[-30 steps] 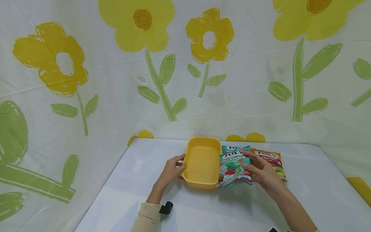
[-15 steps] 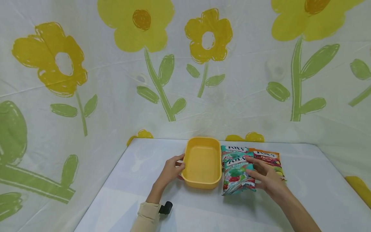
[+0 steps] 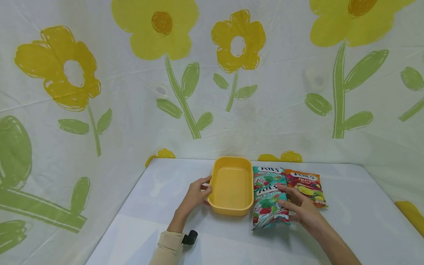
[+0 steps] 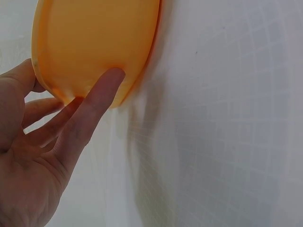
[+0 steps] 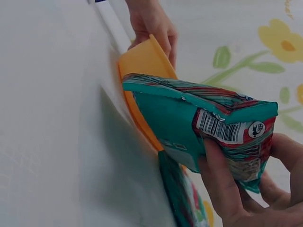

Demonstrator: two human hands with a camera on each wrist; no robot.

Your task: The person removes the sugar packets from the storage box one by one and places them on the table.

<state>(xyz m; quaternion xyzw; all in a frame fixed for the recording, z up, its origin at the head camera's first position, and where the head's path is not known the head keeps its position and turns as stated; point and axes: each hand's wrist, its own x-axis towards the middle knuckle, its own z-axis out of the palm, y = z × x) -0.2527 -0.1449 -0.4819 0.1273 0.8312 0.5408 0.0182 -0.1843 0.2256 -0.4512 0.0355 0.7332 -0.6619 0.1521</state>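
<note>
Status from where I'm standing: yellow tub (image 3: 232, 186) sits centre-frame on the white table (image 3: 149, 221), interior bare — nothing loaded yet. Left hand (image 3: 196, 194) braces the tub's left wall, fingers straight and lightly spread against the plastic, thumb over the rim; the left wrist view shows the same flat contact (image 4: 90, 101). Right hand (image 3: 299, 206) has the near teal mint bag (image 3: 269, 204) pinched — thumb on the back face by the barcode, fingers underneath, per the right wrist view (image 5: 222, 137) — bag raised off the table, just right of the tub. A second teal mint bag (image 3: 266, 173) lies flat behind it, touching the tub's right side, and an orange fruits bag (image 3: 306, 186) lies right of that. My read: one bag gripped, zero in the tub, two untouched — early stage, if packing is the job.
</note>
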